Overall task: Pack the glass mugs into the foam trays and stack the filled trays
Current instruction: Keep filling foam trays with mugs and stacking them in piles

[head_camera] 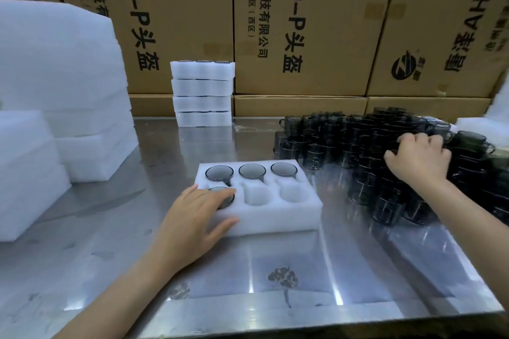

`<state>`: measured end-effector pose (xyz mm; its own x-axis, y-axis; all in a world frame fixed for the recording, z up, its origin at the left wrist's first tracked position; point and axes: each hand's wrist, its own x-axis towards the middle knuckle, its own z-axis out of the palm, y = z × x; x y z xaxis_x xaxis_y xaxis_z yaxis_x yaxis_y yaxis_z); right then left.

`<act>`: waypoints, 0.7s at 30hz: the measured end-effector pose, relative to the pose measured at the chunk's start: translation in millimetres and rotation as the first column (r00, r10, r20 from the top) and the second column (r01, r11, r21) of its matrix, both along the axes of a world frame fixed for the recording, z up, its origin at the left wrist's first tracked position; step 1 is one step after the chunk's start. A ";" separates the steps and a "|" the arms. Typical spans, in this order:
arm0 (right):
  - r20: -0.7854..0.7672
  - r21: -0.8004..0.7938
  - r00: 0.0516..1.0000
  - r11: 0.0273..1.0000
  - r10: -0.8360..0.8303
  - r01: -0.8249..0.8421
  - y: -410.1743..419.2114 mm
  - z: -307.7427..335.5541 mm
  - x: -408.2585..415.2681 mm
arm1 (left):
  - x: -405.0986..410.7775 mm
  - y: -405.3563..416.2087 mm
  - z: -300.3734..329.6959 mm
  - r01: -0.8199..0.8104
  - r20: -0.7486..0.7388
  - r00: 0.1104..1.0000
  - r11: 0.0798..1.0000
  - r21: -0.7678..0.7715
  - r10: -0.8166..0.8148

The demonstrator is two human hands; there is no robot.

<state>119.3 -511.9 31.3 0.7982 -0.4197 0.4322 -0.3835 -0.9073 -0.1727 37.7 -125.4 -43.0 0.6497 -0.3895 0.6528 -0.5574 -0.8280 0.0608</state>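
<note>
Foam tray (275, 217) at table (248, 270) centre: back row holds three mugs (252, 170), fourth mug (224, 195) in front-left slot under left hand (192, 217), fingers flat on it. Right hand (421, 157) at 2 o'clock, fingers curled over mug pile (358, 151); grip unclear. Filled-tray stack (202, 93) at 12, loose foam (55, 91) at 9.

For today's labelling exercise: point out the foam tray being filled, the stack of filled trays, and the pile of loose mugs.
foam tray (275, 221), head view, front wall.
stack of filled trays (202, 104), head view, third tray's side.
pile of loose mugs (358, 143), head view, middle.
</note>
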 end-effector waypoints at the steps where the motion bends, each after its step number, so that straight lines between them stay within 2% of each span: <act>1: -0.065 -0.036 0.998 0.999 -0.008 0.006 -3.9 -2.9 -0.5 | -0.3 -0.5 0.0 0.003 0.004 1.000 1.000 -0.016 -0.003; 3: -0.130 -0.080 0.992 0.997 0.001 -0.011 -8.6 -7.2 -0.6 | -1.6 -1.8 0.4 0.003 0.005 1.000 0.999 -0.038 -0.003; 5: -0.107 -0.071 0.994 0.997 0.032 -0.039 -10.2 -7.8 -0.6 | -2.0 -1.5 0.4 0.010 -0.002 1.000 0.999 -0.050 -0.010; 8: 0.044 0.010 0.995 0.996 0.089 -0.090 -5.2 -1.8 -5.2 | -2.4 0.9 0.2 0.029 -0.003 1.000 0.997 -0.068 -0.029; 11: 0.206 0.079 0.940 0.953 0.271 -0.292 14.2 10.2 -18.2 | -3.3 2.2 2.8 0.047 0.009 0.999 0.988 -0.148 -0.047; 13: 0.188 0.063 0.855 0.863 0.484 -0.502 31.6 20.3 -27.8 | -2.9 1.0 6.9 0.050 0.014 0.999 0.971 -0.234 -0.048; 16: 0.098 -0.025 0.632 0.637 0.769 -0.771 65.2 33.6 -44.7 | -2.8 -5.4 20.0 0.062 -0.031 0.996 0.898 -0.435 -0.084; 18: 0.049 -0.047 0.484 0.487 0.873 -0.872 92.0 36.2 -56.0 | -1.5 -13.5 30.7 0.084 -0.083 0.986 0.863 -0.498 -0.143; 21: -0.003 0.026 0.343 0.343 0.939 -0.939 127.5 31.3 -65.7 | 2.4 -29.0 46.6 0.150 -0.258 0.920 0.874 -0.463 -0.295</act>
